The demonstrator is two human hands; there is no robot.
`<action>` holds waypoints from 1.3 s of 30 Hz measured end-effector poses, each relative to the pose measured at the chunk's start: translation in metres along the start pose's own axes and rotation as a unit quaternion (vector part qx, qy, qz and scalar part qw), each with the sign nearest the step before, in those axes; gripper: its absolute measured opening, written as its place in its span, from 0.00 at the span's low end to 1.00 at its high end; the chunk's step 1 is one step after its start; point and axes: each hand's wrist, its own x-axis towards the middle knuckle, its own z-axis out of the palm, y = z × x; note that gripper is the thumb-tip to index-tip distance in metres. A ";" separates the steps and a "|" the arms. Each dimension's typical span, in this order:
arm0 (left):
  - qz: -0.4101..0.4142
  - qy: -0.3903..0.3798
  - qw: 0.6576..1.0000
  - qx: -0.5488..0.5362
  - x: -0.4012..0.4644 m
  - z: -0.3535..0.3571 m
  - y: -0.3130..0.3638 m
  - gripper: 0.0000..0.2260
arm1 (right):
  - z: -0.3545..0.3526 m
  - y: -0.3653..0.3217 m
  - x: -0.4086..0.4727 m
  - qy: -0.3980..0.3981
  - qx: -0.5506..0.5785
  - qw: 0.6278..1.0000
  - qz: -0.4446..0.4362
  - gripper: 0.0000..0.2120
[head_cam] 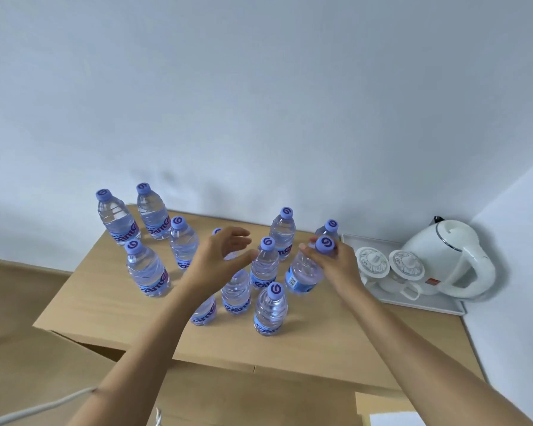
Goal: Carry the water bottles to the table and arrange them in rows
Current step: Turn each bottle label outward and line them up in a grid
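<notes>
Light wood-grain bench (111,305) filling the centre of the frame, carrying clear ribbed plastic water bottles (147,272) with lilac caps and blue labels; eleven showing, some partly hidden. Right hand (336,262), right of centre, is gripping a tilted bottle (305,269) near its neck. Left hand (219,259) is hovering over the middle bottles, fingers loosely spread, holding nothing. At right, a white tray (428,304) is bearing a glossy white kettle (450,256) and two lidded cups (373,262).
</notes>
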 end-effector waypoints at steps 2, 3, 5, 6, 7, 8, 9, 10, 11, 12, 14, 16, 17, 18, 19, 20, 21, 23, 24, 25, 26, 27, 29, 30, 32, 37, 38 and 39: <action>0.022 -0.066 0.998 -0.004 0.005 0.003 0.024 0.17 | -0.013 -0.043 -0.004 -0.036 -0.015 0.998 -0.042 0.06; 0.036 -0.087 0.996 0.003 0.008 0.006 0.037 0.19 | -0.019 -0.067 -0.006 -0.052 -0.016 0.997 -0.062 0.05; 0.063 -0.115 0.991 0.011 0.013 0.010 0.065 0.25 | -0.030 -0.115 -0.013 -0.089 -0.005 0.991 -0.098 0.02; 0.074 -0.126 0.989 0.010 0.014 0.012 0.078 0.28 | -0.034 -0.138 -0.018 -0.103 0.003 0.988 -0.113 0.02; 0.084 -0.138 0.987 0.009 0.016 0.012 0.092 0.31 | -0.037 -0.161 -0.023 -0.114 0.014 0.986 -0.123 0.02; 0.093 -0.151 0.984 0.005 0.016 0.013 0.105 0.33 | -0.041 -0.181 -0.028 -0.123 0.028 0.983 -0.130 0.01; 0.103 -0.167 0.981 -0.003 0.016 0.012 0.118 0.33 | -0.043 -0.200 -0.033 -0.132 0.046 0.981 -0.137 0.03; 0.116 -0.185 0.976 -0.018 0.015 0.011 0.131 0.31 | -0.045 -0.218 -0.038 -0.141 0.066 0.978 -0.142 0.05; 0.131 -0.203 0.970 -0.039 0.013 0.010 0.143 0.29 | -0.047 -0.234 -0.043 -0.149 0.083 0.975 -0.145 0.06; 0.146 -0.216 0.964 -0.062 0.010 0.008 0.155 0.26 | -0.048 -0.249 -0.047 -0.153 0.097 0.972 -0.147 0.06; 0.167 -0.233 0.951 -0.112 0.001 0.005 0.177 0.23 | -0.050 -0.276 -0.054 -0.161 0.120 0.968 -0.153 0.09; 0.178 -0.243 0.941 -0.156 -0.007 0.003 0.196 0.22 | -0.051 -0.301 -0.059 -0.170 0.141 0.963 -0.156 0.11; 0.180 -0.242 0.938 -0.172 -0.011 0.002 0.204 0.21 | -0.051 -0.312 -0.060 -0.176 0.154 0.959 -0.157 0.12; 0.183 -0.241 0.935 -0.185 -0.014 0.001 0.211 0.22 | -0.051 -0.321 -0.062 -0.183 0.167 0.955 -0.161 0.13; 0.186 -0.240 0.933 -0.195 -0.017 0.000 0.217 0.24 | -0.051 -0.330 -0.063 -0.190 0.178 0.951 -0.167 0.13; 0.189 -0.239 0.931 -0.201 -0.018 -0.001 0.222 0.25 | -0.050 -0.338 -0.064 -0.197 0.186 0.947 -0.174 0.14; 0.190 -0.239 0.930 -0.203 -0.020 -0.004 0.228 0.26 | -0.049 -0.346 -0.064 -0.203 0.191 0.944 -0.179 0.14; 0.194 -0.235 0.932 -0.199 -0.022 -0.011 0.239 0.27 | -0.046 -0.359 -0.066 -0.218 0.190 0.939 -0.189 0.15; 0.196 -0.228 0.933 -0.198 -0.023 -0.015 0.244 0.26 | -0.043 -0.366 -0.067 -0.225 0.188 0.936 -0.195 0.17; 0.198 -0.219 0.934 -0.200 -0.023 -0.020 0.248 0.26 | -0.041 -0.372 -0.067 -0.231 0.188 0.934 -0.199 0.18; 0.202 -0.208 0.935 -0.203 -0.024 -0.024 0.252 0.25 | -0.038 -0.378 -0.068 -0.235 0.191 0.931 -0.204 0.19; 0.206 -0.197 0.936 -0.206 -0.024 -0.029 0.255 0.24 | -0.035 -0.382 -0.068 -0.235 0.193 0.930 -0.208 0.18; 0.212 -0.170 0.939 -0.211 -0.024 -0.037 0.260 0.24 | -0.029 -0.388 -0.067 -0.223 0.179 0.934 -0.217 0.17; 0.216 -0.155 0.941 -0.210 -0.024 -0.040 0.262 0.25 | -0.026 -0.390 -0.067 -0.212 0.169 0.937 -0.218 0.16; 0.228 -0.122 0.944 -0.203 -0.026 -0.045 0.264 0.25 | -0.022 -0.393 -0.067 -0.193 0.160 0.942 -0.221 0.15; 0.251 -0.061 0.944 -0.203 -0.030 -0.046 0.267 0.22 | -0.011 -0.397 -0.075 -0.206 0.155 0.939 -0.228 0.17; 0.253 -0.051 0.944 -0.205 -0.031 -0.045 0.267 0.22 | -0.008 -0.396 -0.075 -0.209 0.146 0.936 -0.242 0.14; 0.255 -0.043 0.944 -0.207 -0.032 -0.044 0.267 0.21 | -0.006 -0.395 -0.076 -0.209 0.138 0.934 -0.254 0.12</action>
